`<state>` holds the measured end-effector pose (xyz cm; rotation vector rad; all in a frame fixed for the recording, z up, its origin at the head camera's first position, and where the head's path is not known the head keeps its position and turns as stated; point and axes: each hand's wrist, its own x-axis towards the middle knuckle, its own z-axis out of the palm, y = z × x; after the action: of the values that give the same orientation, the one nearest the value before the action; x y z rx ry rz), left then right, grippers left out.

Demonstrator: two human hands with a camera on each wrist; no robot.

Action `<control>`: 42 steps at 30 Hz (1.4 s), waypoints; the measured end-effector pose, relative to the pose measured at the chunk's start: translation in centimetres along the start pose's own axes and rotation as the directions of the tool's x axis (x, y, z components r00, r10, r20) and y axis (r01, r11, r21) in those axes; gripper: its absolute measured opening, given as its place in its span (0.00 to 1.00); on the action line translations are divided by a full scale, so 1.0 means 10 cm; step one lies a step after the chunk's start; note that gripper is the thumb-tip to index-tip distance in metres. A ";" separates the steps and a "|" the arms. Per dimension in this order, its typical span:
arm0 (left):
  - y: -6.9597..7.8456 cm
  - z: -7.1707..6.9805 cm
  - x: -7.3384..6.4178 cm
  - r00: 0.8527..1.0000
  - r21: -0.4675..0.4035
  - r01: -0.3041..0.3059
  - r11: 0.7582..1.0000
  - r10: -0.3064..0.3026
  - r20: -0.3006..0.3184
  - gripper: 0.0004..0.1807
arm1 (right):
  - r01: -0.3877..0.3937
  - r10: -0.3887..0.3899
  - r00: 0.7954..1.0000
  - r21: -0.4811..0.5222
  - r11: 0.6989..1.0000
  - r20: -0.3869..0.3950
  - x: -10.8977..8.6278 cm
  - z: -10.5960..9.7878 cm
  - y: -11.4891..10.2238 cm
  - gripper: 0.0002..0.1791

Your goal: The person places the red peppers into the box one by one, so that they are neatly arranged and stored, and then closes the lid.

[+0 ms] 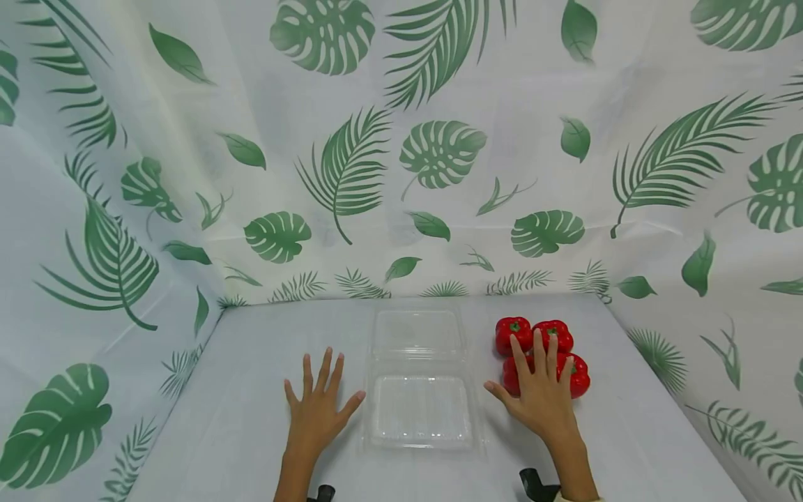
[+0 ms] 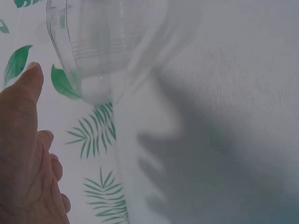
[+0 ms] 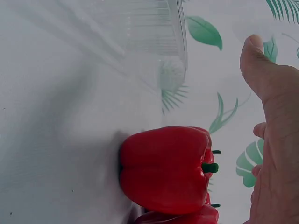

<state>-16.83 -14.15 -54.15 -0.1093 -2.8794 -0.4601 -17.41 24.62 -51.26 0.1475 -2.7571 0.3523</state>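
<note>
A clear plastic clamshell container lies opened out in the middle of the white table, its lid half on the far side. Left of it my left hand is spread with straight fingers and holds nothing; the left wrist view shows it raised, with its shadow below. Several red bell peppers with green stems, one at the back left, sit grouped right of the container. Over the nearer ones my right hand is spread, partly hiding them. In the right wrist view that hand appears apart from the nearest pepper.
A white table carries everything. White cloth walls printed with green leaves stand behind it and along both sides. Dark camera mounts show at the wrists.
</note>
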 end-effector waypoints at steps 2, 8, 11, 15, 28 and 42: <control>0.01 0.02 -0.01 1.000 -0.010 -0.002 1.000 0.002 0.013 0.47 | -0.003 0.003 1.000 0.005 1.000 -0.011 0.00 0.01 0.01 0.58; 0.06 0.05 -0.06 0.997 -0.074 -0.007 0.997 0.013 0.077 0.47 | -0.043 0.045 0.997 0.041 0.998 -0.068 -0.01 0.01 0.06 0.56; 0.10 0.04 -0.07 0.995 -0.116 -0.026 0.993 0.037 0.096 0.47 | -0.067 0.077 0.988 0.075 0.995 -0.135 0.01 -0.03 0.09 0.54; 0.15 0.04 -0.10 0.989 -0.205 -0.058 0.977 0.083 0.120 0.47 | -0.128 0.163 0.958 0.154 0.980 -0.238 0.03 -0.09 0.13 0.46; 0.23 0.17 -0.25 0.955 -0.584 -0.044 0.811 0.206 0.213 0.56 | -0.483 0.575 0.805 0.405 0.777 -0.144 -0.08 -0.16 0.39 0.34; 0.27 0.34 -0.38 0.966 -0.618 -0.040 0.785 0.188 0.175 0.63 | -0.499 0.557 0.830 0.439 0.747 -0.006 -0.17 0.06 0.57 0.42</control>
<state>-13.50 -10.63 -57.32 -0.4693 -2.7814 -1.4281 -16.88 30.09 -53.69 -0.5566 -2.4909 1.0690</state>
